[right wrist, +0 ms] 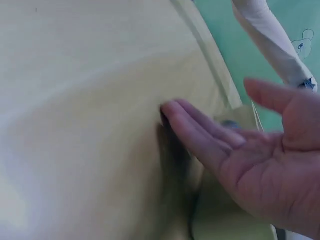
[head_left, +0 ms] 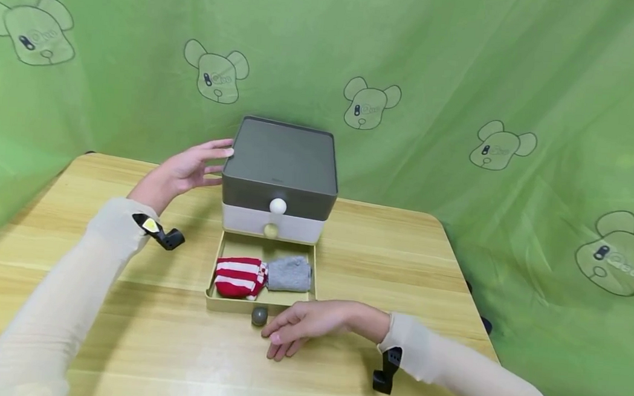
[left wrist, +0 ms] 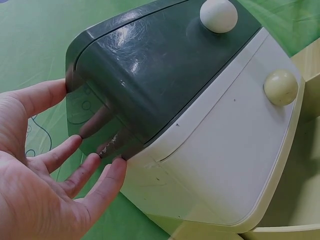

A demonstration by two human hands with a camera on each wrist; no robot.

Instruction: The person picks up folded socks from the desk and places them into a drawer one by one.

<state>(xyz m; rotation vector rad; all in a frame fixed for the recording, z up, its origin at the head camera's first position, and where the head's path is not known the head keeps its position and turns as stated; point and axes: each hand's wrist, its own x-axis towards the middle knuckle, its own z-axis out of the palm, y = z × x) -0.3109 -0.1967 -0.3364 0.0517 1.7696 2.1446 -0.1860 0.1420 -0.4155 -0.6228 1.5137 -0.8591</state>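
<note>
A small desktop drawer unit [head_left: 283, 153] has a dark grey top tier, a white middle tier and a pale yellow bottom drawer [head_left: 228, 305] pulled out towards me. Fingertips of my left hand [head_left: 190, 167] touch the unit's left side, with the fingers spread, as the left wrist view also shows. My right hand [head_left: 312, 323] hovers at the drawer's front, just right of its dark grey round knob [head_left: 259, 316], fingers loosely extended and holding nothing. Inside the drawer lie a folded red-and-white striped cloth [head_left: 238, 277] and a folded grey cloth [head_left: 289, 274], side by side.
The unit stands near the back edge of a light wooden table [head_left: 389, 257]. Behind it hangs a green curtain [head_left: 304, 52] printed with mouse-like heads. A white knob [head_left: 278, 206] and a yellowish knob [head_left: 270, 231] stick out from the two upper tiers.
</note>
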